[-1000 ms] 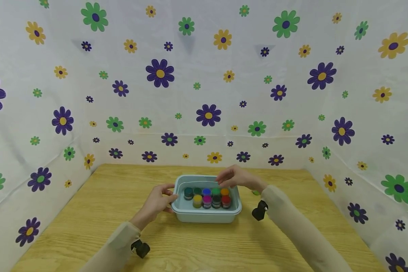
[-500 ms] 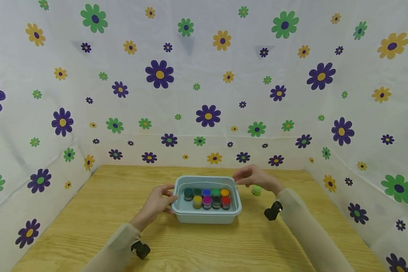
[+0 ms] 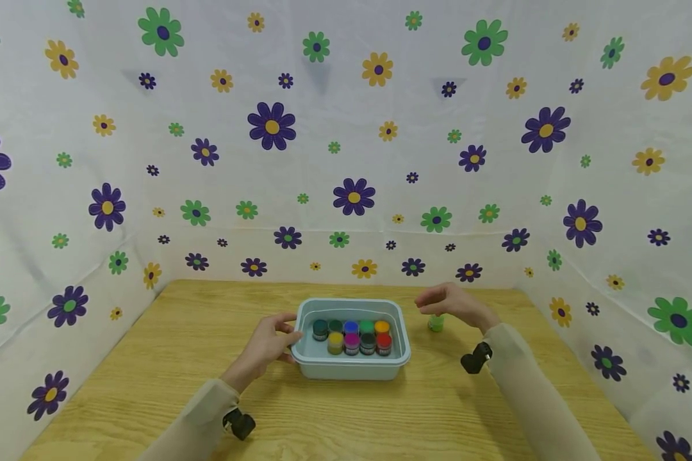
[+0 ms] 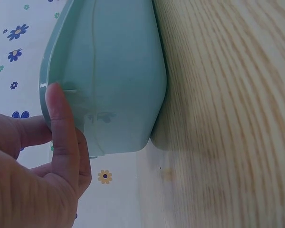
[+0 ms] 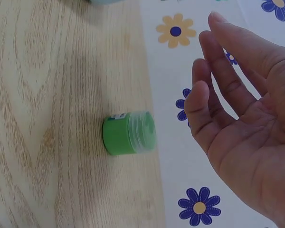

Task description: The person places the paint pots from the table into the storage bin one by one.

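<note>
A pale blue plastic basin [image 3: 352, 370] stands on the table, seen from outside in the left wrist view. My left hand [image 3: 268, 340] grips its left rim, thumb on one side and fingers on the other. Inside, small paint jars stand in two rows, among them a yellow jar [image 3: 335, 343], a magenta jar [image 3: 352, 344], a red jar [image 3: 384, 344] and an orange jar [image 3: 382, 328]. Right of the basin, a light green paint jar [image 5: 119, 136] with a clear lid stands upright. My right hand [image 3: 454, 305] hovers just above it, fingers loosely bent and holding nothing.
The wooden table [image 3: 346, 416] runs back to a white flower-print sheet [image 3: 300, 160], which also rises on the left and right. A black wrist camera [image 3: 476, 358] sits on the right sleeve, another black camera [image 3: 239, 423] on the left.
My right hand has moved from over the basin's jars rightward to above the light green jar. My left hand stays on the rim, and the basin has not moved.
</note>
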